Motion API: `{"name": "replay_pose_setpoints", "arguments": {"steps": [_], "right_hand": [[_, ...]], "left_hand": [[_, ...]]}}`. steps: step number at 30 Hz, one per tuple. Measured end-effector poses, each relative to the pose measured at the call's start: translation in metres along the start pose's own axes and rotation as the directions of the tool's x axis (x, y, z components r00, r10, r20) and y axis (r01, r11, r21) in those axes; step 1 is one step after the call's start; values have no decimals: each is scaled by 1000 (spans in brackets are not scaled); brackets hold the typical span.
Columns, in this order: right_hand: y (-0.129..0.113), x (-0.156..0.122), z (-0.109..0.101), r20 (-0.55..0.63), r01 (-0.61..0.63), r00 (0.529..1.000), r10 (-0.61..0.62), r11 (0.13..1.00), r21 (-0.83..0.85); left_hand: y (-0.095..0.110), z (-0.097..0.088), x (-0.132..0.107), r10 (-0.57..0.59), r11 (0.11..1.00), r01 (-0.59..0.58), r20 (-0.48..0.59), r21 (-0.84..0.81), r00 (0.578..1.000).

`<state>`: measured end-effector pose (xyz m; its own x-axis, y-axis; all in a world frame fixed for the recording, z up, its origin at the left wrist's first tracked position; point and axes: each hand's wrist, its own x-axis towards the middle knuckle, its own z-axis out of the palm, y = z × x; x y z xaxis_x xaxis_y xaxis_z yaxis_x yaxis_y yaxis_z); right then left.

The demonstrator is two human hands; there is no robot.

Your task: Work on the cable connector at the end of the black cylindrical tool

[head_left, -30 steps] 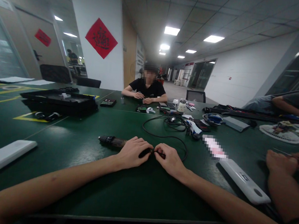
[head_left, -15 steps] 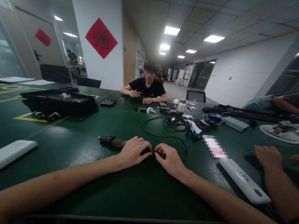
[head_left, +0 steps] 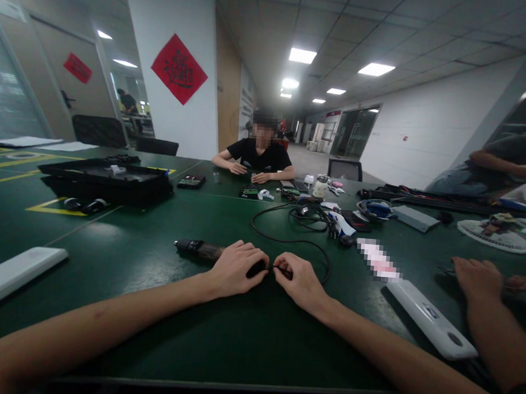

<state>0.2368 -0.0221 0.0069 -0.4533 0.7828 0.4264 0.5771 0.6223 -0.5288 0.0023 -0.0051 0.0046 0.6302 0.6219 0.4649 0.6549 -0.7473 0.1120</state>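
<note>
My left hand [head_left: 238, 268] is closed round the rear of a dark electric screwdriver [head_left: 197, 249], which lies on the green table with its chuck pointing left. The tool's back end shows dark between my thumb and index finger. Just to the right, my right hand [head_left: 299, 280] pinches the end of a thin black cable [head_left: 329, 263]. The cable end points at the tool's rear, with a narrow gap between my fingertips. Whether the two parts touch is too small to tell. From my right hand the cable loops back to a coil on the table.
A white power strip [head_left: 433, 319] lies to the right, near another person's hand [head_left: 477, 280]. At left are a white bar-shaped object [head_left: 13, 280] and a black tray-like housing [head_left: 105, 178]. Circuit boards [head_left: 249, 191] lie before a person [head_left: 261, 154] sitting opposite.
My hands stay nearly in place, with the fingertips shifted very slightly. At the far right, a person has risen or leaned differently, and the neighbouring hand has moved a little right.
</note>
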Motion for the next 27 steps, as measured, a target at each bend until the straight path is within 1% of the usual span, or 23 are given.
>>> {"name": "replay_pose_setpoints", "arguments": {"steps": [3,8,13,18,23,27], "right_hand": [[1,0,0,4,6,1000,-6,1000,-4],[1,0,1,-5,1,1000,-1,1000,-9],[-1,0,-1,15,5,1000,-5,1000,-1],[-1,0,-1,17,9,1000,-9,1000,-15],[-1,-1,-2,25,3,1000,-3,1000,-12],[-2,-1,-2,14,1,1000,-1,1000,-9]], "left_hand": [[-1,1,0,19,1000,-19,5,-8,1000],[-2,2,0,-20,1000,20,-8,20,1000],[-2,1,-1,38,999,-38,12,-1,999],[-1,1,0,-16,999,16,7,28,1000],[0,-2,-1,40,999,-40,16,-9,999],[-2,0,0,-8,1000,8,-5,4,1000]]}}
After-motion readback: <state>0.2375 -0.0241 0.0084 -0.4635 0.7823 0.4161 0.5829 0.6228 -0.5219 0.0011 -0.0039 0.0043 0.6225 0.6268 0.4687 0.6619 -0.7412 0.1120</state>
